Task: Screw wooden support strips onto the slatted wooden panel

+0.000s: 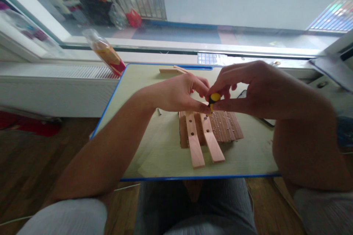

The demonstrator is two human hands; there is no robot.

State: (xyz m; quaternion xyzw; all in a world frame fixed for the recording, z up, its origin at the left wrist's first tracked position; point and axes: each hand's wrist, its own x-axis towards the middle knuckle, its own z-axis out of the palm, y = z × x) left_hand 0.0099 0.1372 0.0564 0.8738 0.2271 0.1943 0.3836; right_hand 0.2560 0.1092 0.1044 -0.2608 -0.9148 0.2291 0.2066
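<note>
A small screwdriver (214,98) with a yellow and black handle is pinched in the fingers of my right hand (248,88). Against its lower part, my left hand (179,93) closes thumb and fingers from the other side; the tip is hidden. Just below both hands lies a brown grooved board (227,128) with rows of small holes or metal dots. Across it rest two pale wooden strips, the left strip (196,150) and the right strip (214,147), their near ends overhanging the board. Dark holes show in both strips.
The small table (154,154) has a blue edge. A screw (159,111) lies left of the board. More wooden strips (168,71) lie at the back. A phone-like object (268,122) is partly behind my right arm. A bottle (109,57) leans by the window.
</note>
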